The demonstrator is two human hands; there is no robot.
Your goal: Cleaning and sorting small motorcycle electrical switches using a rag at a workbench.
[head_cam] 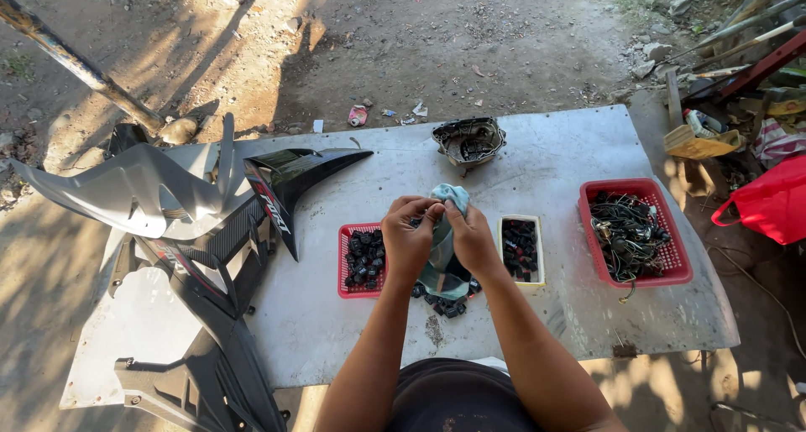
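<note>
My left hand (407,239) and my right hand (472,237) meet over the middle of a grey metal table (554,314), both gripping a teal and dark cloth (445,256) bunched between the fingers. Whether a small part sits inside the cloth is hidden. A few small black parts (449,306) lie on the table just below the cloth. A red tray (346,264) of small black parts stands beside my left hand. A white tray (520,249) of black parts stands beside my right hand.
A red basket (667,268) of tangled black wires sits at the right. A dark metal engine cover (468,141) lies at the far edge. Grey and black motorcycle body panels (193,222) crowd the left. A red bag (772,201) and clutter stand at the right on dirt ground.
</note>
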